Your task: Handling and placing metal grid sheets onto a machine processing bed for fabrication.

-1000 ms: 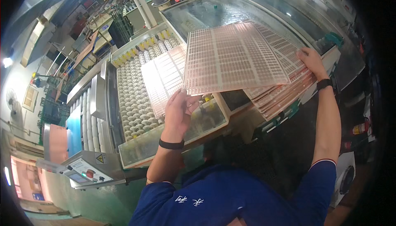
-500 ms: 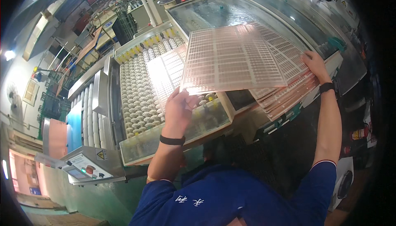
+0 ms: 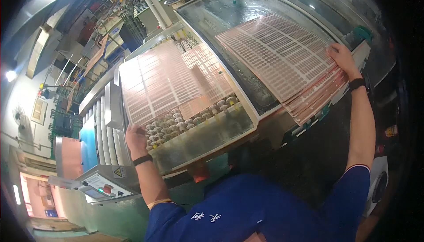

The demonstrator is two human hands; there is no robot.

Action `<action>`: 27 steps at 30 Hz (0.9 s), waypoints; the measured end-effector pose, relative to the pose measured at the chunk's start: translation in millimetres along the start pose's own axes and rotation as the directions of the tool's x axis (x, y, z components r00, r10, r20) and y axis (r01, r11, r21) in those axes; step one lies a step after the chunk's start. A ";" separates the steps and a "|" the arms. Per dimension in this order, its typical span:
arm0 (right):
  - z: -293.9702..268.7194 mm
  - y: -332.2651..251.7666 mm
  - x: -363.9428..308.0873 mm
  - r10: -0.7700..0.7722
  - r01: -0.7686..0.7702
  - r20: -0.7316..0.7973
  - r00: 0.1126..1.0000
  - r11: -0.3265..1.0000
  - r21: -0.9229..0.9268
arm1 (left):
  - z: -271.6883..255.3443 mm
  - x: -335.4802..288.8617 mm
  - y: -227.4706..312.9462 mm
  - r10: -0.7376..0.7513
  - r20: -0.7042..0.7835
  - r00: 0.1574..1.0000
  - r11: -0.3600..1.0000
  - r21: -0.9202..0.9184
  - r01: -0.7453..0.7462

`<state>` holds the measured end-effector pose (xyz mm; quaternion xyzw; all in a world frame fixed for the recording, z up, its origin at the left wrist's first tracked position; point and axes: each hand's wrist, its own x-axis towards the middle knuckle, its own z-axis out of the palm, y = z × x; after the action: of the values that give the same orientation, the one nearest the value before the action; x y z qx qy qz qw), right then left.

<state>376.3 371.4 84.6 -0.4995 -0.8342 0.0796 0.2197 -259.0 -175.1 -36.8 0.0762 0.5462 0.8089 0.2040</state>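
My left hand [image 3: 137,139] is closed on the near left corner of a thin copper circuit panel [image 3: 154,81], printed with rows of small pale shapes. That panel lies over the wheeled roller conveyor [image 3: 176,125] and overlaps another copper panel [image 3: 210,67] on the rollers. At the right, my right hand [image 3: 343,60] grips the right edge of the top sheet on a stack of copper panels [image 3: 282,56]. The stack sits partly on the machine's glass cover, its layered edges uneven toward me. My right fingertips are partly hidden by the panel edge.
The conveyor's clear front wall [image 3: 207,142] stands between me and the rollers. To the left are smooth white rollers [image 3: 104,131], a blue sheet [image 3: 88,138] and a control panel [image 3: 99,189] with buttons. The wet glass cover [image 3: 212,10] reaches toward the back.
My left hand has carried a panel leftward from above the stack to over the conveyor rollers. My right hand stays at the stack's right edge.
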 end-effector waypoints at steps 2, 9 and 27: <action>2.4 -6.0 3.4 0.006 -0.006 0.016 1.000 1.000 0.007 | -31.5 25.0 0.0 0.014 -0.026 1.000 1.000 -0.008 -0.015; 3.6 -6.7 2.4 -0.004 0.006 -0.042 0.999 0.999 0.035 | -114.1 98.7 -21.2 0.122 -0.296 0.947 0.872 0.488 0.040; 1.4 -1.0 -0.7 0.037 -0.040 0.026 0.999 0.990 0.133 | 38.8 105.5 -101.4 -0.192 0.196 0.962 -0.301 0.921 -0.248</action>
<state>375.1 370.5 83.6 -0.4987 -0.8197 0.1455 0.2414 -316.1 -66.0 -124.8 0.3320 0.9366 0.0194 0.1107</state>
